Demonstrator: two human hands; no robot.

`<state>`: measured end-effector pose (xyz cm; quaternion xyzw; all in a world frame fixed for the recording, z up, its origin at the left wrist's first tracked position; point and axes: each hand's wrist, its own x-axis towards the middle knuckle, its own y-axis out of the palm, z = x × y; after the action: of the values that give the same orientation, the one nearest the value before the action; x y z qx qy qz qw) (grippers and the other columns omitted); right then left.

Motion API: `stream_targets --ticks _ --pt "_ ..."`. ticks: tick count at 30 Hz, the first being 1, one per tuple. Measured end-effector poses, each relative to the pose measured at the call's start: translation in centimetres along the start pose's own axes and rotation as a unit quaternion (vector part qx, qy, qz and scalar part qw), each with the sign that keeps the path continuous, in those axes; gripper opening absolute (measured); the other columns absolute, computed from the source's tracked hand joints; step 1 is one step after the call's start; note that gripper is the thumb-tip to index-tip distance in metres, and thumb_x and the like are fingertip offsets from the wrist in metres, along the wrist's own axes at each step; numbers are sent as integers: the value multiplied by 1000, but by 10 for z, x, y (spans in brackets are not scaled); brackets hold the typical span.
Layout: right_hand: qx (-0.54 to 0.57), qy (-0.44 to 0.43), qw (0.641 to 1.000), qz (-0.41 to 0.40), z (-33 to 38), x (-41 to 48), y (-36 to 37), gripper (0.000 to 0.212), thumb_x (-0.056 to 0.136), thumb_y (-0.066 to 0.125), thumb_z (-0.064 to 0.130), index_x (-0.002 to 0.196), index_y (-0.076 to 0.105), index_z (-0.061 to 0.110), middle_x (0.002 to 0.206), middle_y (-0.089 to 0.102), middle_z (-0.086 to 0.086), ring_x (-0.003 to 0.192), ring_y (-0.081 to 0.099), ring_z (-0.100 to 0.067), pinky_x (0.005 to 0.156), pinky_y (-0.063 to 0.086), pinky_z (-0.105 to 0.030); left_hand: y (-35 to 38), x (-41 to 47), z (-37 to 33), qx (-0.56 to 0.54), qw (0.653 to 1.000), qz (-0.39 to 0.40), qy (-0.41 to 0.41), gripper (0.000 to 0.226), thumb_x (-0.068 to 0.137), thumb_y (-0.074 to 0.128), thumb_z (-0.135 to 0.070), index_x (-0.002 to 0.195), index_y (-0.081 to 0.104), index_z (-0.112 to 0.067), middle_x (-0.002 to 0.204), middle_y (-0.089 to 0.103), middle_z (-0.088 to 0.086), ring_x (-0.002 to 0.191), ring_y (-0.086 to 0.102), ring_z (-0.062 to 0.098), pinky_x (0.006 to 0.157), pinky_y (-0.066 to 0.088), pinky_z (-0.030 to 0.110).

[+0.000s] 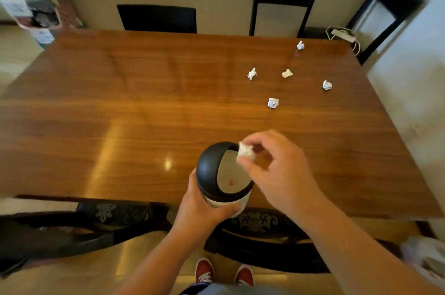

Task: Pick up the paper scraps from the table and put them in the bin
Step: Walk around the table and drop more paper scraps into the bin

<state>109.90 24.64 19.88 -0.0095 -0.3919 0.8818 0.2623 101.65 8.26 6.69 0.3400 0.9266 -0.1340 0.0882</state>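
A small bin with a black domed lid and a pale body is held over the near edge of the wooden table. My left hand grips its body from below. My right hand pinches a crumpled white paper scrap right at the upper right rim of the lid's opening. Several more crumpled scraps lie on the table's right half: one nearest, one to the right, two in the middle, and one at the far edge.
Dark chairs stand at the far side and at the right corner. Patterned chair seats sit under the near edge. A power strip with cable lies on the floor behind. My red shoes show below.
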Motion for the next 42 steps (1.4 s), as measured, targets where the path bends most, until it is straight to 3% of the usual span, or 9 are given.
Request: stream_targets --ticks 2,5,9,16,23,26,29,35,42 --pt "-42 48 992 105 -9 -6 16 48 81 71 46 125 57 37 123 55 23 110 43 8 92 37 -14 -4 3 -6 -10 1000 12 6 110 45 97 -67 135 35 -60 126 61 -38 115 60 -17 79 49 1" --pt "-18 47 997 66 -17 -3 14 50 75 63 61 122 55 45 118 53 31 112 45 12 89 37 -13 -11 11 -8 -25 999 19 0 112 42 97 -68 136 36 -59 125 63 -35 116 62 -13 79 53 6" --pt "-9 86 996 34 -33 4 8 31 81 66 49 111 58 47 103 56 36 104 50 16 77 41 -7 -18 24 -4 -1 1000 29 5 105 47 96 -55 129 31 -67 123 57 -46 114 55 -22 84 47 12" --pt "40 225 969 90 -113 14 18 16 83 72 38 93 62 44 88 67 18 88 57 15 67 45 -11 -17 58 4 18 999 34 -22 105 47 95 -53 127 29 -68 119 56 -47 109 54 -27 79 46 6" --pt "8 304 946 114 -217 89 32 16 82 73 38 95 65 33 89 68 13 84 63 -3 63 44 -18 12 122 4 49 997 -3 -56 108 43 94 -59 132 32 -61 122 64 -26 104 54 -29 78 45 10" --pt "-8 305 947 94 -260 134 38 27 82 73 36 105 64 24 96 69 7 85 65 -11 65 48 -22 34 155 4 54 996 -26 -59 105 42 95 -60 124 32 -72 120 64 -33 108 57 -23 86 49 16" --pt "-29 305 949 77 -294 180 44 43 82 71 37 121 57 26 113 64 4 97 64 -15 81 55 -36 57 186 2 59 996 -43 -50 106 34 92 -75 117 27 -81 121 56 -46 110 55 -24 84 49 14" --pt "-105 231 965 67 -335 249 63 65 80 74 36 136 44 25 135 49 -6 123 50 -27 93 47 -39 95 230 -1 40 997 -62 -38 113 38 97 -65 131 34 -68 126 59 -39 114 59 -16 91 54 23" --pt "-140 203 965 90 -352 268 83 55 85 70 31 135 48 27 132 50 -6 120 49 -27 90 47 -38 110 247 -7 56 995 -63 -47 103 44 94 -59 122 29 -76 124 54 -47 111 54 -25 86 47 15"
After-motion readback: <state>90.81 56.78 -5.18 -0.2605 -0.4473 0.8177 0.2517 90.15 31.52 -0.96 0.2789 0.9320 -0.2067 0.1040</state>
